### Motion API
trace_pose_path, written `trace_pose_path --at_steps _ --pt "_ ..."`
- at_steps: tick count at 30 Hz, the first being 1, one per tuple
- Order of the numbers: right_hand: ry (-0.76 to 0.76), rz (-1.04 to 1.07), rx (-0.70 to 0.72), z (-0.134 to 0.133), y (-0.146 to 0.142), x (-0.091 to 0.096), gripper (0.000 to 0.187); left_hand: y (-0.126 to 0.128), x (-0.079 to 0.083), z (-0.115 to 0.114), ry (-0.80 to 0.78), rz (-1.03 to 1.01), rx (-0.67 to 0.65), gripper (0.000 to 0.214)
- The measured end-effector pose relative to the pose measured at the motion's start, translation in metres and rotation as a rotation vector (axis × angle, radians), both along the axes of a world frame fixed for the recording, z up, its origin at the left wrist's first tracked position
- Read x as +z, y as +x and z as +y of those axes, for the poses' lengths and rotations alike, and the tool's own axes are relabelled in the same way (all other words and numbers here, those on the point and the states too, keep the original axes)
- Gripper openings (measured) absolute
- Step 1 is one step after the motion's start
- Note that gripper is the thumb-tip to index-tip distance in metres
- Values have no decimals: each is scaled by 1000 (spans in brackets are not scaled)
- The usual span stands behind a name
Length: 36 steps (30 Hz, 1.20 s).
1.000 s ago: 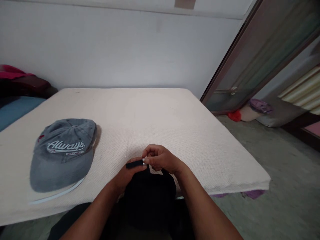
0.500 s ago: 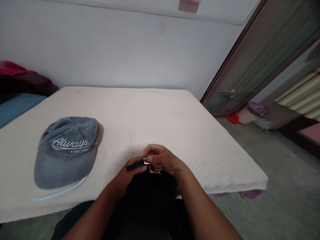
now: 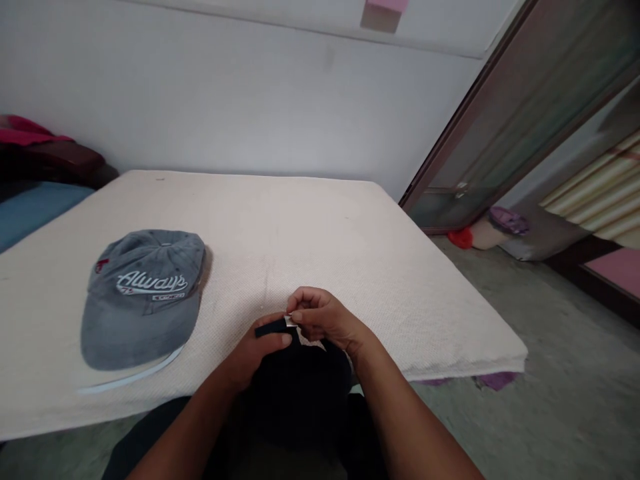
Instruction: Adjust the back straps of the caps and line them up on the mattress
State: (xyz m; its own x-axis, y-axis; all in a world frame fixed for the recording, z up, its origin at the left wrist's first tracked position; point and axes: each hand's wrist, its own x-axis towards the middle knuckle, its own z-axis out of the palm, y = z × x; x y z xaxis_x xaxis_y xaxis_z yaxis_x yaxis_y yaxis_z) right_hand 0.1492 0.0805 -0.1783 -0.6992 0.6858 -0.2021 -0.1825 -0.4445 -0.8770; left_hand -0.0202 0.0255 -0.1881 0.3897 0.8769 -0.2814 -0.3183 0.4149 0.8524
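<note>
A dark strap [image 3: 270, 327] lies in the fingers of my left hand [image 3: 260, 343], the thumb pressing against it. My right hand [image 3: 320, 317] pinches the silver metal buckle [image 3: 291, 321] at the strap's end between thumb and fingers. Below both hands hangs the black cap [image 3: 303, 393] that the strap seems to belong to; a small arched gap shows under the buckle. Its lower part merges with my dark clothing. To the left, a grey cap [image 3: 145, 300] with white "Always" lettering rests on the bed, brim towards me, apart from my hands.
The pale bed cover [image 3: 310, 227] spreads out ahead, up to the white wall [image 3: 240, 100]. A pale blue strip [image 3: 135, 379] lies along the grey cap's brim. At right are the floor [image 3: 575, 347], a glass-panelled door [image 3: 480, 133] and a purple item [image 3: 509, 221].
My left thumb has shifted slightly along the strap, and the buckle has turned a little in my right fingers. The view has moved slightly, so the grey cap appears further right.
</note>
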Motion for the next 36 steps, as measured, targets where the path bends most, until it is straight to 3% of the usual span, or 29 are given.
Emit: trace_pose_path --at_steps 11,19,25,32,36 --pt "37 -55 95 -2 6 4 17 -8 -11 -2 14 163 56 30" --pt "45 -100 139 1 5 2 17 -9 -4 -3 18 263 105 32" --pt "49 -106 153 2 5 -1 17 -12 1 -6 -41 155 -74 38" --pt "41 -142 166 1 4 -1 17 -11 5 -8 47 243 -58 30" --pt "37 -156 173 0 2 -2 18 -13 8 -12 -37 249 -29 33"
